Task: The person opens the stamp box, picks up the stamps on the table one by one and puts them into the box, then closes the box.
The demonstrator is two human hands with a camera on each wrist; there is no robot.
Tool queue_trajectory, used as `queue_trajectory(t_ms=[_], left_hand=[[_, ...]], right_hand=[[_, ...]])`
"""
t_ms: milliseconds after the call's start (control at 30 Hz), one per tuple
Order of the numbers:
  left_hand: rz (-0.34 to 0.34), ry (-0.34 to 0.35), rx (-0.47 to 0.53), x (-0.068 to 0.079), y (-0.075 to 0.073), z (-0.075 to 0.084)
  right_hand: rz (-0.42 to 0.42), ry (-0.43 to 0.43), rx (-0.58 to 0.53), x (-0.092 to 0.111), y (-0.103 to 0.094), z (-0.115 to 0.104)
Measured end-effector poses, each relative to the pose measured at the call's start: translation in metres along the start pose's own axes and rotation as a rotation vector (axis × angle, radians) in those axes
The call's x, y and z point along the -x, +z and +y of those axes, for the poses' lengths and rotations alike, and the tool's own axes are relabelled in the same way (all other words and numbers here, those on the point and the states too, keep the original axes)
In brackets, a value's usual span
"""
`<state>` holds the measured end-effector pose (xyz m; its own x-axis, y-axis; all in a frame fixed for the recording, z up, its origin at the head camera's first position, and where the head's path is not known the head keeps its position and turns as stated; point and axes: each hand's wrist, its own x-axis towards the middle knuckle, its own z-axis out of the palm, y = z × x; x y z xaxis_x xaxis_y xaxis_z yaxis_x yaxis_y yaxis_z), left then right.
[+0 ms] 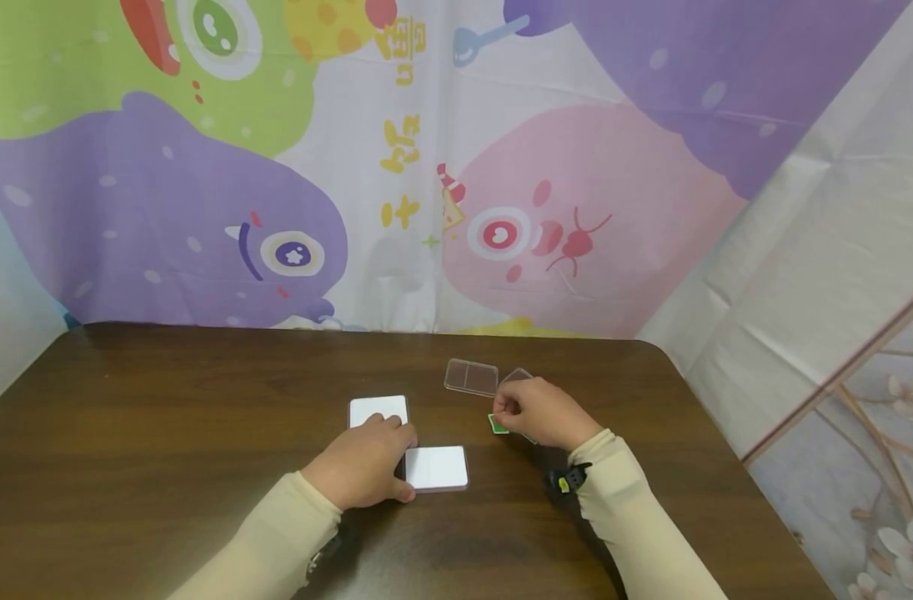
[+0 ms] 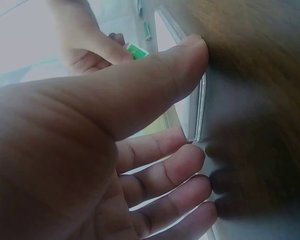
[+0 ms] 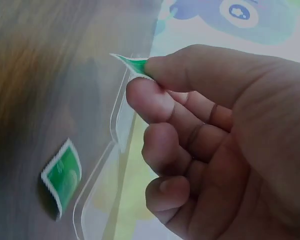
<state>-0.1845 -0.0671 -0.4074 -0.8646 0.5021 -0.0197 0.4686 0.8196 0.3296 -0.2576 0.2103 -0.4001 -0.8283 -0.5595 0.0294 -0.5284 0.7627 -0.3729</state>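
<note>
A small green packet (image 1: 499, 423) with a white serrated border is pinched at one end between the thumb and forefinger of the right hand (image 1: 542, 410); the other fingers of that hand are curled in toward the palm. The packet is held on the right half of the brown wooden desk (image 1: 201, 467), just in front of two clear cases. Of these, the left clear case (image 1: 471, 377) is seen whole, while the right clear case (image 1: 518, 375) is partly covered by the hand. A second green packet (image 3: 63, 178) is shown in the right wrist view, lying on the desk beside clear plastic.

The nearer white-filled case (image 1: 437, 467) is held by the left hand (image 1: 366, 467), its short left side being spanned by the thumb at one corner and the forefinger at the other. The remaining fingers are loosely extended over the farther white-filled case (image 1: 378, 408), which is partly covered; whether it is touched by them cannot be told.

Both forearms are covered by cream sleeves (image 1: 276, 533), and a dark device (image 1: 569, 481) is worn at the right wrist. The desk is backed by a hanging sheet (image 1: 396, 275) printed with cartoon figures, and on the right a panel (image 1: 906, 500) is patterned with blossoms.
</note>
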Motion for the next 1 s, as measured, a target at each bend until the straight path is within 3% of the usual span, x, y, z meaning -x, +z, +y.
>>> queue_trajectory(t_ms=[200, 333, 600, 700, 1000], left_hand=[[0.009, 0.011, 0.007, 0.000, -0.001, 0.000], [0.011, 0.009, 0.009, 0.000, 0.000, 0.000], [0.009, 0.002, 0.004, -0.001, 0.001, -0.001], [0.013, 0.007, 0.006, -0.002, 0.001, -0.001], [0.011, 0.011, 0.008, -0.001, 0.000, -0.001]], right_hand=[[-0.038, -0.049, -0.072, -0.002, 0.002, -0.010], [-0.129, -0.051, -0.165, -0.002, 0.004, -0.017], [-0.268, -0.172, -0.301, -0.008, 0.019, -0.034], [-0.286, -0.177, -0.295, -0.009, 0.022, -0.041], [-0.235, -0.172, -0.121, -0.008, 0.028, -0.047]])
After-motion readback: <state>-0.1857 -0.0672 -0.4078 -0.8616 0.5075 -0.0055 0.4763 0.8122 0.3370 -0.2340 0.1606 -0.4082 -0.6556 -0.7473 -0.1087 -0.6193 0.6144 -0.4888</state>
